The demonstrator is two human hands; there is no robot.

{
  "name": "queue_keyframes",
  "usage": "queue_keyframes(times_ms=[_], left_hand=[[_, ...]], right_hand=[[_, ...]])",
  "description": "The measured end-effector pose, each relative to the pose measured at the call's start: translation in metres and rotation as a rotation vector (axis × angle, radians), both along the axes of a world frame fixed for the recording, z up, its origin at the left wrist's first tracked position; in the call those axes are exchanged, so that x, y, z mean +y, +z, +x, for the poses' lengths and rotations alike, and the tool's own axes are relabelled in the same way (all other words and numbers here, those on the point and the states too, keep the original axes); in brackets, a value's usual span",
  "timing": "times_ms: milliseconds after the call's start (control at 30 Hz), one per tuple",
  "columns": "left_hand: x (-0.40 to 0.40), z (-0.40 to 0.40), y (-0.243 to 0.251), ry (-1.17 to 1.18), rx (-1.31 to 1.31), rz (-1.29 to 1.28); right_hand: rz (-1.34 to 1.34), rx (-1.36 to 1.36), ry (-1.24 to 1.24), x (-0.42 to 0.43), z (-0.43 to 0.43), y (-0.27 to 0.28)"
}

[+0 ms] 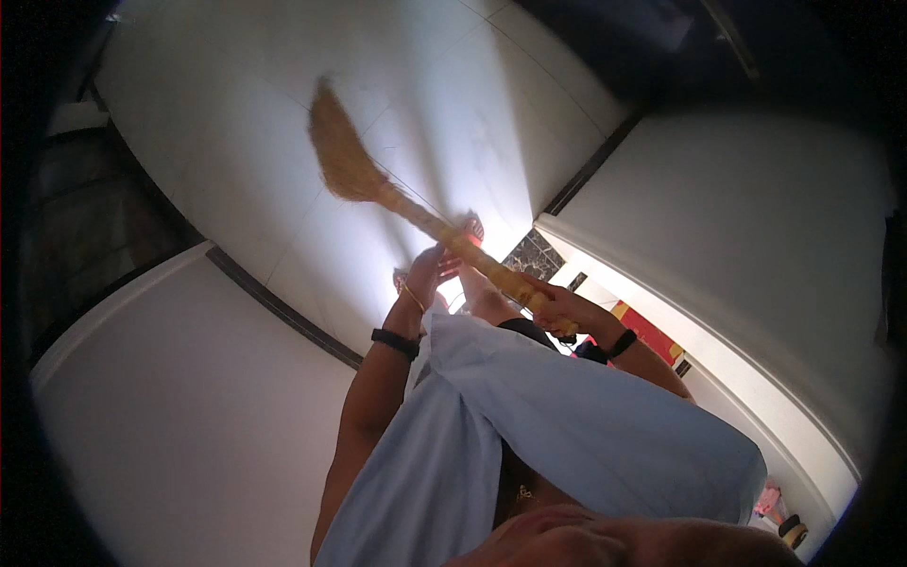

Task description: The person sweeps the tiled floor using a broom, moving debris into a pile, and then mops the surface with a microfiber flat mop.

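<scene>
A straw hand broom [340, 156] slants across the middle of the view, its bristles fanned at the upper left above the floor. The long handle [471, 256] is wrapped in yellowish material. My right hand [570, 308] is closed around the handle near its lower end. My left hand [431, 271] is against or just under the middle of the handle, its fingers partly visible below; whether they grip it cannot be told. A black band circles each wrist, and a thin bangle sits on the left one.
Pale tiled floor [234, 142] spreads ahead, with my sandalled foot [473, 228] on it. White walls with dark skirting [283, 308] stand on both sides. A bright doorway lies at the right, with dark marbled tile [535, 255] and a red-yellow mat [648, 332].
</scene>
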State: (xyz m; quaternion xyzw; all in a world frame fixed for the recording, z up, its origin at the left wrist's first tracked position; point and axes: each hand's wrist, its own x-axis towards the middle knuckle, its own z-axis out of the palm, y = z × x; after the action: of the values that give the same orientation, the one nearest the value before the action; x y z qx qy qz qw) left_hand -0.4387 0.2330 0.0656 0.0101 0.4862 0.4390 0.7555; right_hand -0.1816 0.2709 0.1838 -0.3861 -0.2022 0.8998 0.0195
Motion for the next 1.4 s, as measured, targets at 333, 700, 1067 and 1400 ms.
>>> queue_keyframes(times_ms=[333,700,1067,1400], left_hand=[[-0.070,-0.033,-0.013,-0.013,0.041,0.027],[-0.082,-0.047,-0.005,-0.016,0.184,-0.051],[-0.046,-0.025,-0.005,-0.112,0.219,-0.063],[-0.017,-0.026,0.005,-0.128,0.269,-0.101]], right_hand=[[1.074,-0.393,0.733,-0.026,-0.092,-0.026],[0.703,-0.349,0.547,-0.023,-0.104,-0.097],[1.001,-0.300,0.700,-0.001,-0.085,-0.093],[0.108,-0.247,-0.392,0.050,0.020,-0.051]])
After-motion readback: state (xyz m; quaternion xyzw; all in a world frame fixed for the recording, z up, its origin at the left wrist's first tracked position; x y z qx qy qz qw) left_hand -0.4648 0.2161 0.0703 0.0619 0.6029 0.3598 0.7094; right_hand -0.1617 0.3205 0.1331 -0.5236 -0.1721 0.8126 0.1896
